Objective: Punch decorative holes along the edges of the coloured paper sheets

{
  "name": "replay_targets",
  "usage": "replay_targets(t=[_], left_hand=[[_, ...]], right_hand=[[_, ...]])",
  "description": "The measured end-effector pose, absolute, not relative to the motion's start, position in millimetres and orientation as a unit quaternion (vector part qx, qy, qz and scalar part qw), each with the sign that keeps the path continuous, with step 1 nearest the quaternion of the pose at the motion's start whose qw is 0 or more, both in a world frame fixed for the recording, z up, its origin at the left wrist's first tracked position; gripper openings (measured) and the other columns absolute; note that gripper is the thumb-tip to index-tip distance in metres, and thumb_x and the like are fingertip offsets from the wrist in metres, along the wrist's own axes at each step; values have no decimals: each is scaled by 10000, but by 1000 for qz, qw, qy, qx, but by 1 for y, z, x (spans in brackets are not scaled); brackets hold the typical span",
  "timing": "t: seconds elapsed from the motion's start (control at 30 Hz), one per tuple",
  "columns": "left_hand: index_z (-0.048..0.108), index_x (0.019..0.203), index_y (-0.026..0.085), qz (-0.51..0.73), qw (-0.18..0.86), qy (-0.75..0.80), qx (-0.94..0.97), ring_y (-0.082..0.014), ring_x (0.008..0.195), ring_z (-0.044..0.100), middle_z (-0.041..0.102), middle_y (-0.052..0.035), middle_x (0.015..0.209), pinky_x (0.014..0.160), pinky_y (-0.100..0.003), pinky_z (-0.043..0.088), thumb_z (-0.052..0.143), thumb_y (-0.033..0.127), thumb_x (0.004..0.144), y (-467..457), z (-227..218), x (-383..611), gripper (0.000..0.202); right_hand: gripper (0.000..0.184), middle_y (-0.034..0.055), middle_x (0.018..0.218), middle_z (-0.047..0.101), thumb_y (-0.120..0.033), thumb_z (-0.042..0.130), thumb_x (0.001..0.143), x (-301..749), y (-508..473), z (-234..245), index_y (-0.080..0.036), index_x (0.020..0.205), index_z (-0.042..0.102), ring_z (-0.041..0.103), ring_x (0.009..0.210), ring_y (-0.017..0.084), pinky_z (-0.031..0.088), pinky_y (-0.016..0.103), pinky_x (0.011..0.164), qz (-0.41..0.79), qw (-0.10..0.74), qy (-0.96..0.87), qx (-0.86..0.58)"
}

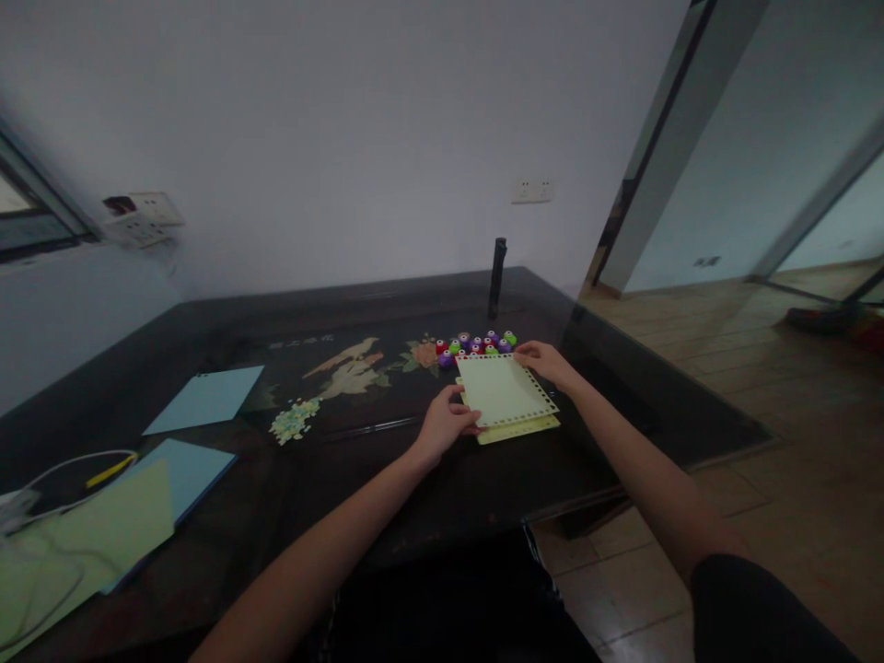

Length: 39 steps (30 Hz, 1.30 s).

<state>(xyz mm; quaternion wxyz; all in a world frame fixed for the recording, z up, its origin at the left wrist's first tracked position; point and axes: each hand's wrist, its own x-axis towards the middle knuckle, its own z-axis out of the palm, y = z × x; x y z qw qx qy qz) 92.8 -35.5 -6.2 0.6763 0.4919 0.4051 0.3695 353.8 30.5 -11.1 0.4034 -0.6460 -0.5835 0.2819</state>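
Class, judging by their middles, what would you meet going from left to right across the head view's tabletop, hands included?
Slim yellow object → farther blue sheet → heap of small pale pieces → left hand → pale hole-edged sheet → right hand.

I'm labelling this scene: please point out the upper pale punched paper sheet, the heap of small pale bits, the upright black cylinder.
Upper pale punched paper sheet (504,390): head view, middle of its face.
Heap of small pale bits (295,420): head view, its middle.
Upright black cylinder (496,278): head view, middle of its side.
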Motion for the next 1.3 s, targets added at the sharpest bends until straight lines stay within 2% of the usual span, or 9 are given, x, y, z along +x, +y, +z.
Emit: replay_targets(t=[0.13,0.27,0.4,0.6,0.7,0.8,0.93,1.1,1.3], left_hand=[[367,1221,123,360,660,404,521,-121,502,641,628,47,579,543,-246,560,610,15,745,-37,-7,92,545],[236,1334,159,345,606,407,590,-114,424,598,587,83,499,443,-191,503,594,46,762,-40,-8,90,684],[288,1277,163,320,573,420,627,-115,411,586,586,75,504,405,-172,468,583,57,768,-41,-10,90,598],[331,1199,165,277,546,442,656,-108,410,574,570,75,504,428,-178,453,552,92,803,-38,-11,90,460],[378,1174,177,231,480,455,713,-108,419,559,568,68,534,468,-208,456,525,149,834,-40,-7,87,371],[471,1113,201,207,328,456,801,-125,552,590,599,34,633,617,-259,483,516,193,848,-47,-2,83,268],[546,1043,209,221,165,407,871,-204,899,584,613,-49,929,816,-341,469,560,220,826,-62,0,83,218],[561,1042,202,251,130,343,896,-259,1158,453,507,-95,1207,977,-418,408,672,215,746,-70,-11,89,316],[582,1051,175,257,166,334,892,-250,1228,426,518,-119,1242,1021,-411,396,604,154,793,-67,-22,92,259]], right_hand=[[302,-23,601,589,-204,678,675,350,17,-15,-139,963,609,523,519,108,393,215,501,332,439,-553,-626],[316,-29,590,577,-203,666,665,348,14,-19,-147,970,606,517,513,110,399,222,499,335,441,-555,-621],[304,-29,585,578,-203,670,654,348,14,-24,-149,948,612,506,505,107,393,220,495,305,435,-566,-630],[304,-22,589,601,-199,681,648,350,15,-28,-149,941,620,527,520,117,402,227,511,269,411,-580,-650],[303,-22,594,607,-193,683,642,350,15,-29,-150,936,625,542,534,121,407,231,527,251,400,-584,-661],[302,-23,586,609,-201,694,634,350,15,-30,-158,927,635,547,541,128,417,242,545,223,393,-592,-667],[300,-12,611,622,-212,702,637,350,15,-30,-168,929,647,548,561,138,429,262,584,192,383,-602,-673],[299,4,716,637,-217,682,669,349,16,-30,-180,964,648,541,609,136,431,267,622,137,362,-620,-683],[239,72,888,629,-209,596,769,344,19,-35,-161,984,690,547,741,169,439,298,741,41,312,-675,-668]])
